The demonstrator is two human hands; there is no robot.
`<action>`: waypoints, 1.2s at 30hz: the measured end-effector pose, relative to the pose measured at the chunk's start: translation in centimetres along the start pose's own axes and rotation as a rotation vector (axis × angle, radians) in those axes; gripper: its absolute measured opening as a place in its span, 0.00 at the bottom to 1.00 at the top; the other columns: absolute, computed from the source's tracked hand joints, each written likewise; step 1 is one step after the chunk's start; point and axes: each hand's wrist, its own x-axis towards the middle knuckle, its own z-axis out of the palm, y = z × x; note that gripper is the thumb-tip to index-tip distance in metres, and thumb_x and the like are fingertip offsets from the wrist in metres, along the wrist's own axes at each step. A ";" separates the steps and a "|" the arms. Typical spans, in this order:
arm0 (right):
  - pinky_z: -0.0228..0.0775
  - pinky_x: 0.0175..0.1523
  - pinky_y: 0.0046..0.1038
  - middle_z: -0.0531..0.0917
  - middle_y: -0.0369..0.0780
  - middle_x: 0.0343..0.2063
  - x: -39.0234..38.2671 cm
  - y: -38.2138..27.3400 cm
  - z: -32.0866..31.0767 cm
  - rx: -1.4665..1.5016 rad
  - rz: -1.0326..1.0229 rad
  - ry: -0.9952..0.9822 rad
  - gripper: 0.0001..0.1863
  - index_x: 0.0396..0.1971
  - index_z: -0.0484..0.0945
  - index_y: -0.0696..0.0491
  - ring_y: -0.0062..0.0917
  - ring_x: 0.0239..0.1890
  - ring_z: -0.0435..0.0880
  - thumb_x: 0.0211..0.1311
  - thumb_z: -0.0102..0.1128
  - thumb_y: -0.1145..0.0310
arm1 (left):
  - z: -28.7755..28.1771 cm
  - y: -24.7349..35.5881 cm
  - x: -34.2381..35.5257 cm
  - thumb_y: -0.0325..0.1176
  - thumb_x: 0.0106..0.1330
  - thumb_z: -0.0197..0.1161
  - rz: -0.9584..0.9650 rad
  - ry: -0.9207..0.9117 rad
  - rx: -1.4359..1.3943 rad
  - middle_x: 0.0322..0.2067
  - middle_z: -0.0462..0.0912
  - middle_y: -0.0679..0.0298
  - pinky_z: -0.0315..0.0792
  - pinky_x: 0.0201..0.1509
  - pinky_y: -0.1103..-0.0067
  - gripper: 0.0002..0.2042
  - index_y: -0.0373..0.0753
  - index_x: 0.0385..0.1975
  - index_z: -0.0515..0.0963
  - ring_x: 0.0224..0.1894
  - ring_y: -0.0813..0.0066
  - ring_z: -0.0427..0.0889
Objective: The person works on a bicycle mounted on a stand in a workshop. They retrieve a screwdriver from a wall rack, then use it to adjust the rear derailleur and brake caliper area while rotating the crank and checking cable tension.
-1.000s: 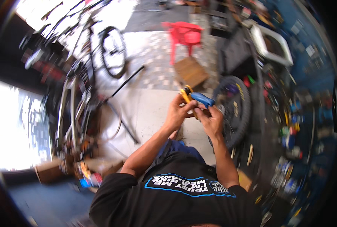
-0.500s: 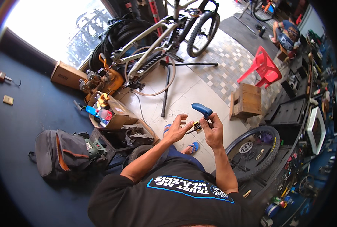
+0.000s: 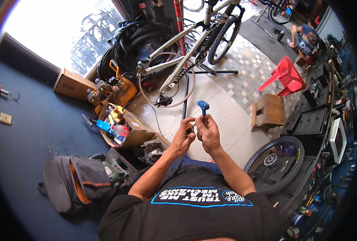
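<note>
At the lower middle of the head view, my right hand (image 3: 208,134) grips a blue T-handled tool (image 3: 203,106), its handle standing up above my fingers. Close beside it on the left, my left hand (image 3: 181,139) is closed on a small dark part (image 3: 190,130), mostly covered by the fingers, so its shape is unclear. My fingertips meet or nearly meet at the tool's lower end, which is hidden. Both hands are in front of my body, over the tiled floor.
Ahead stands a white bike frame (image 3: 178,69) on a stand. Right: a loose wheel (image 3: 295,160), wooden crate (image 3: 272,110), red chair (image 3: 284,76), crouching co-worker (image 3: 309,38). Left: a yellow compressor (image 3: 124,90), cluttered cardboard box (image 3: 135,132), grey backpack (image 3: 64,180). Tools line the right side.
My left fingers have gone from spread to closed on the small part. My right hand has moved left toward them, and the blue handle has turned from lying sideways to upright. The view has shifted slightly.
</note>
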 end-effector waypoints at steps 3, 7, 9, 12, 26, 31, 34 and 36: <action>0.49 0.18 0.15 0.73 0.27 0.24 1.7 1.2 1.2 -0.064 -0.007 0.023 0.06 0.41 0.71 0.50 0.05 0.15 0.60 0.77 0.60 0.68 | -2.8 -2.8 1.3 0.74 0.69 0.49 -0.086 -0.051 -0.179 0.33 0.71 0.68 0.67 0.37 0.76 0.42 0.39 0.64 0.66 0.32 0.77 0.69; 0.50 0.18 0.15 0.76 0.28 0.26 3.7 1.8 1.8 -0.133 -0.056 0.037 0.06 0.41 0.73 0.51 0.05 0.15 0.61 0.76 0.61 0.68 | -6.6 -2.1 3.7 0.85 0.61 0.34 -0.197 -0.202 -0.649 0.38 0.76 0.67 0.67 0.49 0.77 0.51 0.38 0.59 0.71 0.42 0.78 0.72; 0.52 0.19 0.15 0.77 0.28 0.27 4.4 1.3 2.3 -0.247 -0.071 0.009 0.06 0.40 0.74 0.51 0.05 0.16 0.61 0.75 0.62 0.68 | -8.9 -1.6 4.2 0.83 0.65 0.31 -0.368 -0.288 -0.877 0.42 0.79 0.65 0.68 0.51 0.75 0.48 0.39 0.53 0.74 0.45 0.76 0.75; 0.68 0.31 0.17 0.79 0.32 0.29 5.2 -0.2 4.1 -0.269 -0.062 -0.090 0.07 0.39 0.75 0.54 0.11 0.26 0.75 0.73 0.65 0.70 | -10.7 -3.1 5.3 0.79 0.70 0.34 -0.474 -0.420 -0.651 0.43 0.82 0.64 0.70 0.55 0.72 0.43 0.40 0.46 0.76 0.49 0.74 0.79; 0.73 0.33 0.19 0.80 0.33 0.30 8.2 -1.9 4.9 -0.184 0.061 -0.165 0.07 0.40 0.74 0.54 0.13 0.30 0.79 0.73 0.64 0.71 | -13.3 0.8 7.5 0.37 0.67 0.74 -0.468 -0.557 -0.592 0.52 0.83 0.55 0.78 0.57 0.70 0.23 0.33 0.56 0.76 0.51 0.66 0.84; 0.66 0.27 0.16 0.82 0.33 0.29 8.9 -0.9 5.0 -0.004 0.013 -0.008 0.07 0.41 0.73 0.52 0.10 0.26 0.77 0.74 0.64 0.69 | -13.6 0.0 8.7 0.45 0.67 0.70 -0.440 -0.535 -0.669 0.54 0.81 0.51 0.76 0.61 0.69 0.33 0.32 0.66 0.70 0.55 0.63 0.83; 0.54 0.20 0.14 0.80 0.33 0.26 9.0 -0.7 5.5 0.021 0.000 0.066 0.06 0.42 0.74 0.52 0.07 0.17 0.68 0.76 0.61 0.67 | -14.1 -0.4 9.4 0.44 0.61 0.73 -0.410 -0.617 -0.729 0.55 0.79 0.51 0.77 0.57 0.71 0.42 0.33 0.73 0.62 0.54 0.64 0.81; 0.52 0.20 0.15 0.80 0.32 0.26 9.1 -0.9 5.4 0.054 -0.045 0.033 0.06 0.42 0.74 0.52 0.07 0.16 0.67 0.76 0.61 0.68 | -14.0 -0.3 10.0 0.44 0.65 0.72 -0.386 -0.617 -0.728 0.52 0.79 0.52 0.77 0.51 0.72 0.37 0.36 0.70 0.65 0.50 0.67 0.81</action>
